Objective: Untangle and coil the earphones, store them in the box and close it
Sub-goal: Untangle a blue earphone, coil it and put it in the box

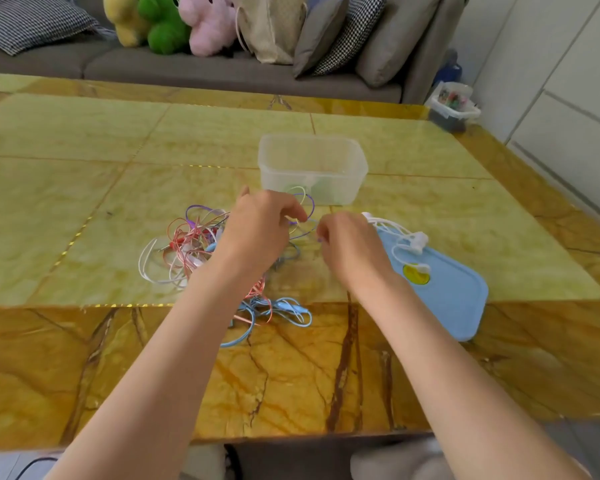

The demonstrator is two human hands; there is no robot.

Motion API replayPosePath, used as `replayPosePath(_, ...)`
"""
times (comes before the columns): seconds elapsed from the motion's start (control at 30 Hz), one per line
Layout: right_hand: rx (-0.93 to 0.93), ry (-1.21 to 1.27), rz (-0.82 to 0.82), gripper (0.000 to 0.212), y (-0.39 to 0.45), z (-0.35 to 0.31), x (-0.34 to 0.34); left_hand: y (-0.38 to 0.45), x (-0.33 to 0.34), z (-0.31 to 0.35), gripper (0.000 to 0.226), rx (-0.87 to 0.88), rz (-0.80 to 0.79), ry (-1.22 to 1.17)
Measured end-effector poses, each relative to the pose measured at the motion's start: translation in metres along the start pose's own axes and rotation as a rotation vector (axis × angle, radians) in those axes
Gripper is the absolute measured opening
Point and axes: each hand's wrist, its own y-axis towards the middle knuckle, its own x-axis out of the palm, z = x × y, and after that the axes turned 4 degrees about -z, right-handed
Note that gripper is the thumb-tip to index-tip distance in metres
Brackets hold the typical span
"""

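Nearest the camera, two bare forearms reach forward over the yellow-brown marble worktop (84,358). Just beyond the worktop's dark-veined front strip lies a loop of blue earphone cable (284,311), partly crossed by a pink strand and touching the bigger tangle of earphones (191,247), a loose heap of pink, white, purple and blue cords to the left of the hands. The left hand (260,226) hovers over the right part of that heap with its fingers curled; its grip pinches a thin purple cable (310,206) that arches up from the fingertips. The right hand (347,244) is close beside it, fingers curled inward, and its grip seems to pinch the other end of the same purple strand, though the contact is small and hard to make out. To the right, partly under the right wrist, a light blue lid (454,299) lies flat on the worktop with a yellow sticker on it, and a white pair of earphones (413,242) rests across its far end. Farther off, just beyond the hands, stands the clear plastic box (312,168), open, upright. Beyond the worktop is a grey sofa (187,67) with cushions and plush toys (174,22).
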Motion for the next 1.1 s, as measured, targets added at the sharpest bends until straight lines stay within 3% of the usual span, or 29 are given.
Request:
replayPosePath(0.07,-0.020,0.079,0.034,0.015,-0.008,-0.001,-0.016,-0.001,-0.001,0.003,0.040,0.031,0.024,-0.014)
replayPosePath(0.17,-0.145,0.309,-0.343,0.025,-0.031,-0.017,-0.030,0.000,-0.001,0.008,0.038,0.013,0.041,-0.082)
replayPosePath(0.23,-0.251,0.180,-0.487,0.026,-0.039,-0.023,-0.021,-0.002,0.001,0.011,0.038,-0.020,-0.010,-0.129)
replayPosePath(0.33,-0.188,0.321,-0.347,0.012,-0.026,-0.007,-0.027,-0.008,0.004,0.017,0.034,-0.002,-0.116,-0.180)
replayPosePath(0.5,0.045,1.072,0.045,0.015,-0.020,0.033,-0.061,-0.008,0.011,0.023,0.025,-0.007,-0.311,-0.334)
replayPosePath(0.7,0.089,1.191,0.232,0.012,-0.021,0.045,-0.075,0.000,0.018,0.029,0.028,-0.018,-0.299,-0.462)
replayPosePath(0.8,0.088,1.185,0.226,0.009,-0.023,0.054,-0.079,0.000,0.013,0.039,0.030,-0.069,-0.325,-0.638)
replayPosePath(0.97,0.053,1.290,0.034,0.007,-0.029,0.057,-0.078,0.003,0.008,0.049,0.024,-0.115,-0.280,-1.003)
replayPosePath(1.1,0.070,1.374,0.017,0.012,-0.030,0.058,-0.077,0.000,0.012,0.052,0.017,-0.045,-0.258,-0.805)
